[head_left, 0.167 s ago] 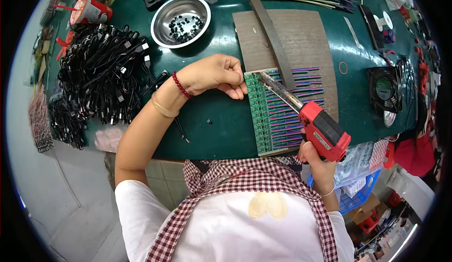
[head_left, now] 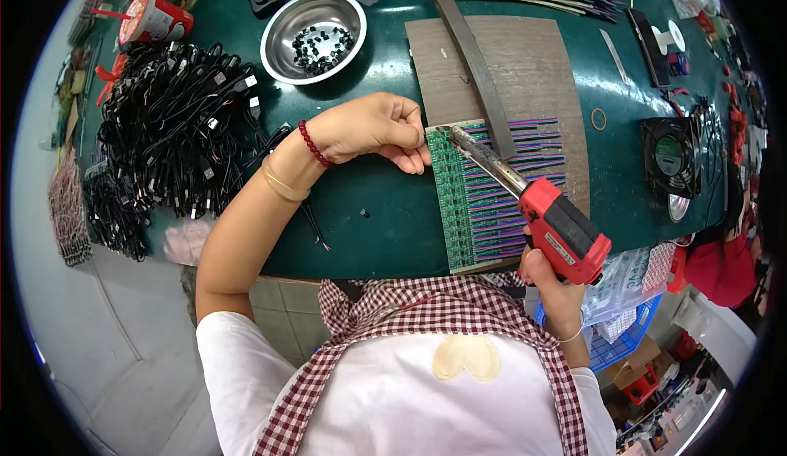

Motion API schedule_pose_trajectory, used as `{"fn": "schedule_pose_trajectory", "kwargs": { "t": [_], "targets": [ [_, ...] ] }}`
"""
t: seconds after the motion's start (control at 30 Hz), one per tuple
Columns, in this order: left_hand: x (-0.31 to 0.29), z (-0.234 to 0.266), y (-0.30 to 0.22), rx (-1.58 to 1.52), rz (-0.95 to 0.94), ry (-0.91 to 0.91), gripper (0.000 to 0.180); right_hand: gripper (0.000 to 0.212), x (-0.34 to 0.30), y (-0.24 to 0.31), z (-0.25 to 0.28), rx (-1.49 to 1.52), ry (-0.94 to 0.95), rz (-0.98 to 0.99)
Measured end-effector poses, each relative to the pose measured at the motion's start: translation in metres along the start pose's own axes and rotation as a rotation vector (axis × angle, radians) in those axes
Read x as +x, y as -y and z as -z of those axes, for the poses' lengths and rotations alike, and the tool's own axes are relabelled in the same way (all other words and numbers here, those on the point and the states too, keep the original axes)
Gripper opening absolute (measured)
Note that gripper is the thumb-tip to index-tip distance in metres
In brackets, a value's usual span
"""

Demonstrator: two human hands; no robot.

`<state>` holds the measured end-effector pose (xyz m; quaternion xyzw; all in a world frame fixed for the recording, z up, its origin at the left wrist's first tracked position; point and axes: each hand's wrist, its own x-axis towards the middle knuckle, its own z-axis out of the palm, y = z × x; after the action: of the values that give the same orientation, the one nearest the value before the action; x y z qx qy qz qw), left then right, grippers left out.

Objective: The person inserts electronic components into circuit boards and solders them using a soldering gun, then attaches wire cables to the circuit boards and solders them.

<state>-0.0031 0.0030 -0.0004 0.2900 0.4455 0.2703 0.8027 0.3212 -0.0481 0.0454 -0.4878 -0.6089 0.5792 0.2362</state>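
On the left, a tangled heap of black USB cables [head_left: 176,128] covered the table, a red-and-white paper cup [head_left: 160,21] just behind it. To its right sat a stainless steel bowl [head_left: 280,50] with small black components [head_left: 316,61] inside, and one loose black component [head_left: 365,212] lay alone nearer the table edge. Above that, the left hand [head_left: 381,132] was bent inward at the wrist, fingers curled, thumb and forefinger drawn close together by the far left corner of a green circuit board panel [head_left: 452,202]; whether anything was pinched there could not be told. From that hand the panel lay to the right and toward the body, its long axis running from the far end down to the table edge with a slight slant, so the left hand was the nearer of the two to it. Rows of multicoloured wires [head_left: 512,223] reached rightward from the panel over a brown backing board [head_left: 533,70], and a grey bar [head_left: 471,62] rested across them at the far end. The right hand [head_left: 553,284], lower right, was wrapped around the grip of a red-and-black soldering gun [head_left: 561,230], whose barrel slanted up and left, bringing its tip over the panel's far end, just beside the left fingertips. Farther right stood a black cooling fan [head_left: 672,157].
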Motion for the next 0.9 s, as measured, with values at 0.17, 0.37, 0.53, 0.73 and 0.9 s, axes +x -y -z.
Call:
{"fn": "schedule_pose_trajectory", "kwargs": {
  "t": [0.17, 0.37, 0.53, 0.73, 0.9],
  "targets": [
    [0.0014, -0.0003, -0.002, -0.014, -0.007, 0.036, 0.008, 0.031, -0.0003, 0.0022, -0.0028, -0.039, -0.006, 0.026],
    [0.0022, 0.0019, -0.002, -0.035, 0.005, 0.059, 0.008, 0.031, -0.0008, -0.0017, -0.0025, -0.029, -0.008, 0.03],
    [0.0024, 0.0014, -0.0006, -0.036, 0.004, 0.044, 0.008, 0.031, -0.0018, -0.003, -0.0026, -0.043, -0.003, 0.069],
    [-0.0007, -0.0045, 0.0058, -0.045, -0.052, -0.011, 0.009, 0.031, -0.0032, -0.001, -0.005, -0.067, -0.001, 0.043],
    [-0.0021, -0.0066, 0.0071, -0.042, -0.073, -0.042, 0.006, 0.031, -0.003, -0.0009, -0.0044, -0.056, -0.019, 0.043]
  ]
}}
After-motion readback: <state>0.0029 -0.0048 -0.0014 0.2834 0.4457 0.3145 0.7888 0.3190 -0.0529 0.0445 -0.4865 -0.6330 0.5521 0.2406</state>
